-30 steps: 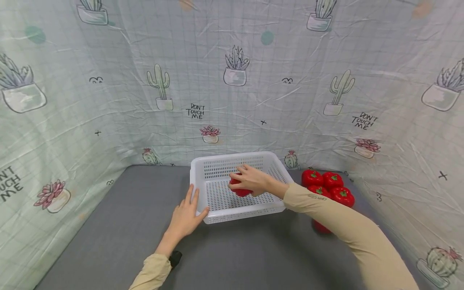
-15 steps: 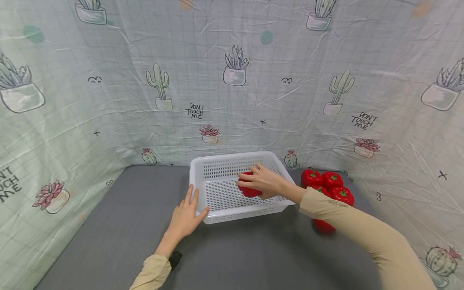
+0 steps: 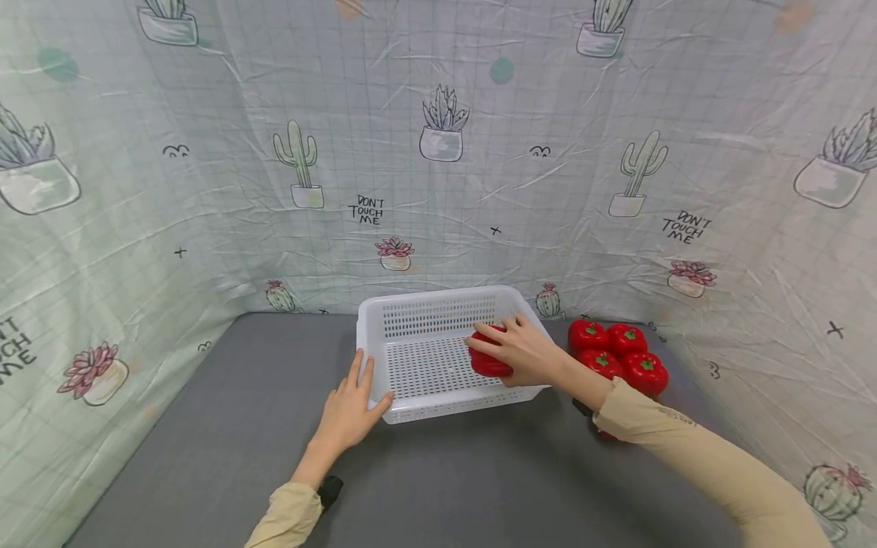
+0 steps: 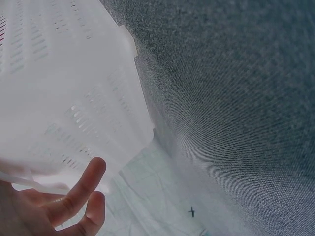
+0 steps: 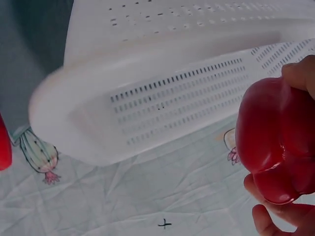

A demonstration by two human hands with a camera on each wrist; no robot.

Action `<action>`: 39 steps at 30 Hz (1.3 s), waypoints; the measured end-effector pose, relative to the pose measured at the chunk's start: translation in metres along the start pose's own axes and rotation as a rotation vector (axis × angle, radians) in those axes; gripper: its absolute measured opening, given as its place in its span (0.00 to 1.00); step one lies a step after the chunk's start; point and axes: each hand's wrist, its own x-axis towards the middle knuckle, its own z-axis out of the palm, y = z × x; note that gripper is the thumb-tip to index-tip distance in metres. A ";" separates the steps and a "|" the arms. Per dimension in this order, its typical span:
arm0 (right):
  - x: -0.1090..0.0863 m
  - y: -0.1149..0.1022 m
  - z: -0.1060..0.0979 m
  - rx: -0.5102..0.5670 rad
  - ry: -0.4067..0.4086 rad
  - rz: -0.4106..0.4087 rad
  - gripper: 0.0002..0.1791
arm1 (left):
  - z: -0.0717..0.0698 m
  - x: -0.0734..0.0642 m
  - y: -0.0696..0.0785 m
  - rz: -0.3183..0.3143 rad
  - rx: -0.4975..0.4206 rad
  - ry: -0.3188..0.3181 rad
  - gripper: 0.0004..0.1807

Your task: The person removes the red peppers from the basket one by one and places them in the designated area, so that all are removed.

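My right hand [image 3: 526, 352] grips a glossy red bell pepper [image 3: 489, 353] over the right part of a white perforated plastic basket [image 3: 396, 412]. Seen from the right wrist, the lobed bottom of the pepper [image 5: 275, 142] faces the camera, with fingers [image 5: 280, 209] round its side. My left hand [image 3: 348, 411] rests on the basket's left rim near the front corner, with index and middle fingers straight along it and the thumb spread toward the front. In the left wrist view, two fingers [image 4: 81, 187] extend below the rim beside the outer wall.
Several red bell peppers [image 3: 600, 364] with green stems stand grouped right of the basket; the right forearm partly hides the nearest one. The grey tabletop [image 3: 466, 479] spreads in front. A cactus-print curtain [image 3: 438, 213] hangs close behind the basket and along both sides.
My right hand has moved rightward with the red bell pepper, from the middle of the basket toward its right side. My left hand has stayed on the rim.
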 end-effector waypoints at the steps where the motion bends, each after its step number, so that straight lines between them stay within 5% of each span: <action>1: -0.003 -0.001 0.000 0.016 0.018 0.019 0.47 | 0.001 0.000 0.000 0.000 0.001 0.000 0.40; 18: -0.047 -0.014 0.006 0.000 0.266 0.264 0.43 | 0.002 0.000 0.000 0.021 -0.004 0.016 0.40; 39: -0.105 -0.023 0.009 -0.007 0.336 0.430 0.34 | 0.000 0.000 0.000 0.008 -0.007 0.001 0.41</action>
